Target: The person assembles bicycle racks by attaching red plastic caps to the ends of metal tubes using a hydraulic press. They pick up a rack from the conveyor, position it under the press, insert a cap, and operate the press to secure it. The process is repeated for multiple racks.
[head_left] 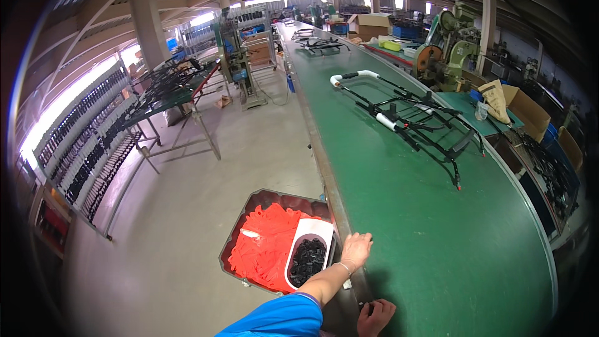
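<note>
My left hand [356, 249] reaches over the near edge of the green conveyor belt [424, 237], its fingers pinched together. A small dark piece shows at the fingertips, too small to name. Lower down at the same edge is my right hand [377, 317], fingers curled round something dark that I cannot make out. Left of my left arm, a dark plastic crate [235, 235] holds a heap of red flat pieces [265, 246]. On that heap rests a white oval-mouthed container [324, 228] filled with small black parts [308, 258].
Farther along the belt lies a black folding tubular frame [405, 118] with white grips; more frames [321, 45] lie beyond. A table [168, 101] piled with black parts and a long rack [87, 143] stand left. On the right are a green machine [446, 43] and cardboard boxes [530, 109].
</note>
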Action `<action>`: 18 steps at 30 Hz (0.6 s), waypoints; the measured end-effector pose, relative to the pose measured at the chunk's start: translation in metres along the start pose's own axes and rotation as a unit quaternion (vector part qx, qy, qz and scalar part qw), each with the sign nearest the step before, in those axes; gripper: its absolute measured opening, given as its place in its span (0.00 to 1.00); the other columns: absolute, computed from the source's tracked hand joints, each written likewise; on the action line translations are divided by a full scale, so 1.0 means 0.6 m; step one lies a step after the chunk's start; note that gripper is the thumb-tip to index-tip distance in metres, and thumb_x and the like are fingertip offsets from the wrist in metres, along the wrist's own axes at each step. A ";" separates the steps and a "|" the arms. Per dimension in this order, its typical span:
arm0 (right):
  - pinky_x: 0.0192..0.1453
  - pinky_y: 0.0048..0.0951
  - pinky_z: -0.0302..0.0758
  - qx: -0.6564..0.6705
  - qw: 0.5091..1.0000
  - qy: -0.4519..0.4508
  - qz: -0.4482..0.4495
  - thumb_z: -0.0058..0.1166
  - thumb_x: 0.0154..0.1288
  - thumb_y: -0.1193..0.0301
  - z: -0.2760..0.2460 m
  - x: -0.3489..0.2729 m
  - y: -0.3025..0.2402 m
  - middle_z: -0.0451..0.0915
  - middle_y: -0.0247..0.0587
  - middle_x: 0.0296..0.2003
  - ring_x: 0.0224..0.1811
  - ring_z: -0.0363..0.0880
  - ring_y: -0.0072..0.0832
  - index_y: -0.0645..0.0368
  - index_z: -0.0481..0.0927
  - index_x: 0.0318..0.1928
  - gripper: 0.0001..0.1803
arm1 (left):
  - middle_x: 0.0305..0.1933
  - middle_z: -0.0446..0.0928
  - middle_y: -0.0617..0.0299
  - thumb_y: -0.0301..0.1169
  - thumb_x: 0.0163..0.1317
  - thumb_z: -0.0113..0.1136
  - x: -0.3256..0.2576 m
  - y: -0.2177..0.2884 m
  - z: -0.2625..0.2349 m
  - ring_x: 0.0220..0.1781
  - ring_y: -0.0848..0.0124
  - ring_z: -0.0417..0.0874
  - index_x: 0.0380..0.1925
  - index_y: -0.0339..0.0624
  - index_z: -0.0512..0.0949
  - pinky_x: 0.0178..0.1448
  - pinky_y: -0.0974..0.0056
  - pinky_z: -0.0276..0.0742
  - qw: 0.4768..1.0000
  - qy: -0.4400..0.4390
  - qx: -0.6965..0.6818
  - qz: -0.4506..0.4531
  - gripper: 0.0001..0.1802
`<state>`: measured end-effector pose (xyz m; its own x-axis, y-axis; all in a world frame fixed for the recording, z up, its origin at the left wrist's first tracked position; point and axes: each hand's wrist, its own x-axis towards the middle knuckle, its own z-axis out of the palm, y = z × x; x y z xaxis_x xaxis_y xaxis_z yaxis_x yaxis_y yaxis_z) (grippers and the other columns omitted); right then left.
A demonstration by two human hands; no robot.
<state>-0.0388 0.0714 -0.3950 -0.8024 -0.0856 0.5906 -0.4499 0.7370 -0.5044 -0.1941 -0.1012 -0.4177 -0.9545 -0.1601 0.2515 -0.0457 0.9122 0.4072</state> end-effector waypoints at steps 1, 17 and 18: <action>0.44 0.46 0.70 0.012 1.000 -0.005 0.004 0.59 0.55 0.71 0.006 -0.006 0.006 0.76 0.48 0.34 0.40 0.73 0.46 0.58 0.76 0.31 0.06 | 0.36 0.80 0.58 0.36 0.65 0.52 -0.001 0.000 0.000 0.44 0.59 0.77 0.37 0.44 0.74 0.50 0.54 0.67 1.000 0.001 0.000 0.000 0.09; 0.43 0.46 0.67 0.028 1.000 0.003 -0.001 0.59 0.50 0.74 0.041 -0.034 0.035 0.72 0.45 0.34 0.39 0.69 0.46 0.59 0.71 0.29 0.09 | 0.36 0.81 0.58 0.36 0.64 0.53 -0.002 -0.003 -0.003 0.44 0.59 0.77 0.37 0.43 0.75 0.49 0.54 0.67 1.000 0.000 0.009 0.002 0.09; 0.43 0.46 0.67 0.028 1.000 0.003 0.002 0.59 0.50 0.75 0.041 -0.034 0.034 0.72 0.45 0.34 0.39 0.69 0.46 0.59 0.71 0.29 0.09 | 0.36 0.81 0.58 0.36 0.64 0.53 -0.002 -0.004 -0.002 0.44 0.59 0.77 0.37 0.43 0.75 0.49 0.54 0.67 1.000 0.000 0.010 0.002 0.09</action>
<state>-0.0412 0.0719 -0.4329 -0.8021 -0.0791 0.5919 -0.4685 0.6981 -0.5415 -0.1925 -0.1035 -0.4178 -0.9545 -0.1568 0.2536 -0.0478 0.9201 0.3888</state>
